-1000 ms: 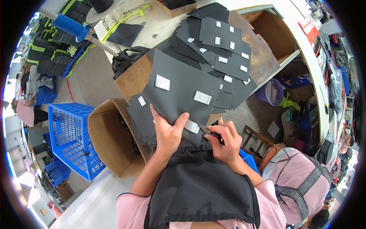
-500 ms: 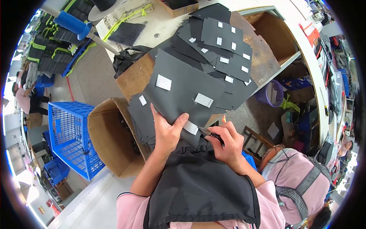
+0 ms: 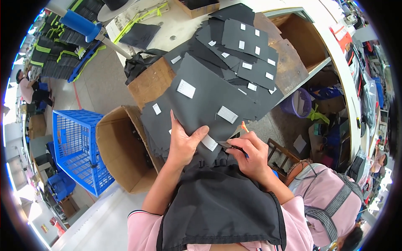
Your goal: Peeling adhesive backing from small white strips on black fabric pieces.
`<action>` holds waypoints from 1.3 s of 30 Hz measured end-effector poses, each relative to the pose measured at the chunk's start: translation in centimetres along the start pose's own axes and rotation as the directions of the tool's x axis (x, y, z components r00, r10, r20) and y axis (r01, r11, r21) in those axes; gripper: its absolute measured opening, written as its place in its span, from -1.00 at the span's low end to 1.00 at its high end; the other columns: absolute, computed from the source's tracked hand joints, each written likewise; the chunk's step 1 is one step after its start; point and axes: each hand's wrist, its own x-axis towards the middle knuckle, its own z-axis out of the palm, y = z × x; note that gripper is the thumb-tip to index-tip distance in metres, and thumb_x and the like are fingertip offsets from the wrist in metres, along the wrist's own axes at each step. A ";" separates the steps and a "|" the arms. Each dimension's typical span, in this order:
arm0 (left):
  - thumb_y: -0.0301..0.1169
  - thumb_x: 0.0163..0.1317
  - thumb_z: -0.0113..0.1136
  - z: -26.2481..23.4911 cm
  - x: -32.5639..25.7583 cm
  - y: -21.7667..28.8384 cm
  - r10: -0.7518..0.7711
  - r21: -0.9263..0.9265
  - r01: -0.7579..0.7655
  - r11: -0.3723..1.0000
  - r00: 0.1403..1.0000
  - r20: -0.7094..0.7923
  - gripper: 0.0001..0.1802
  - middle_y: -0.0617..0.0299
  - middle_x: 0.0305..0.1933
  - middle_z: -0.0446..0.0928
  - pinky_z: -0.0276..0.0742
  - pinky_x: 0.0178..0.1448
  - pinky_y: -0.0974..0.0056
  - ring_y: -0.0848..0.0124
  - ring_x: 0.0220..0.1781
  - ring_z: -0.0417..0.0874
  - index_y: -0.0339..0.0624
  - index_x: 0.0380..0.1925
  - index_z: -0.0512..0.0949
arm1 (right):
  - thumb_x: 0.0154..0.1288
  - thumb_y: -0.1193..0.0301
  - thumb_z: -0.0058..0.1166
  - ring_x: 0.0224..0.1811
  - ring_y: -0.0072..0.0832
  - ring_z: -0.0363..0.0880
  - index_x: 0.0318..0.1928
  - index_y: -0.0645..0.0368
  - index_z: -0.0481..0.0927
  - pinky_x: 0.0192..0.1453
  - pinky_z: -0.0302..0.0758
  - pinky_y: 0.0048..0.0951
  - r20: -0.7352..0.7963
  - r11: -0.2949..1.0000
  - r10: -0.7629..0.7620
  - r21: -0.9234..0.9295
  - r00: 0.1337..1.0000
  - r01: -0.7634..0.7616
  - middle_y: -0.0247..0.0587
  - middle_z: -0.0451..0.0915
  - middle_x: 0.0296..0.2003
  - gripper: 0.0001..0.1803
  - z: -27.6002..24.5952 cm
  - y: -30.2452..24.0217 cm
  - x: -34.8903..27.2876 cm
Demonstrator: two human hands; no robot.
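Note:
My left hand (image 3: 186, 144) pinches the lower left part of a dark grey sheet-like panel (image 3: 205, 94), thumb on top, the other fingers mostly beneath it. The panel bears several white striped patches; one white patch (image 3: 210, 143) lies just right of my thumb. In my right hand (image 3: 251, 152) is a pair of small thread snips (image 3: 225, 144), its pointed blades at the edge of that patch. Whether the blades touch it I cannot tell. A small orange piece (image 3: 244, 126) sticks up by my right fingers. Beneath the held panel lie more dark panels (image 3: 245, 35) with white patches.
A cardboard box (image 3: 121, 154) gapes at my left, beside a blue plastic crate (image 3: 77, 146). The white table (image 3: 184, 31) lies ahead, with a brown board (image 3: 289, 62) under the panels. On the right are a purple basket (image 3: 296, 102) and a person in pink (image 3: 331, 196) close by.
The held panel has turned slightly clockwise, its top edge shifting right. The snips stay by the lowest patch, in nearly the same place. Both hands keep their grip.

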 end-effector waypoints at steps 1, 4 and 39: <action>-0.48 0.04 0.34 -0.1 0.0 0.5 0.000 -0.002 0.000 1.000 1.000 0.005 -0.25 0.13 0.03 0.37 0.33 0.16 0.29 0.39 0.05 0.42 -0.24 0.16 0.09 | -0.15 0.55 0.33 -0.50 -0.35 0.48 -0.32 0.19 0.57 -0.45 0.42 -0.44 0.020 1.000 0.001 0.009 1.000 -0.001 -0.23 0.49 -0.48 -0.71 0.0 0.1 -0.1; -0.47 -0.13 0.44 -2.6 -0.2 3.0 -0.017 0.204 0.014 0.979 1.000 0.014 -0.16 0.12 0.08 0.36 0.35 0.17 0.26 0.36 0.10 0.41 -0.24 0.15 0.16 | -0.12 0.52 0.34 -0.46 -0.48 0.44 -0.27 0.20 0.59 -0.41 0.38 -0.52 0.109 0.965 0.048 0.250 0.993 -0.074 -0.26 0.49 -0.45 -0.68 -1.2 -0.7 -0.4; -0.22 0.14 0.24 -3.4 11.4 -3.5 -0.548 -0.327 0.589 0.739 0.808 0.216 -0.49 0.03 0.01 0.50 0.44 0.10 0.14 0.24 0.04 0.52 -0.31 0.02 0.42 | -0.09 0.46 0.07 -0.55 -0.62 0.49 -0.15 0.19 0.55 -0.55 0.44 -0.55 0.326 0.770 -0.449 -0.332 0.832 0.545 -0.42 0.43 -0.43 -0.62 0.7 8.3 6.4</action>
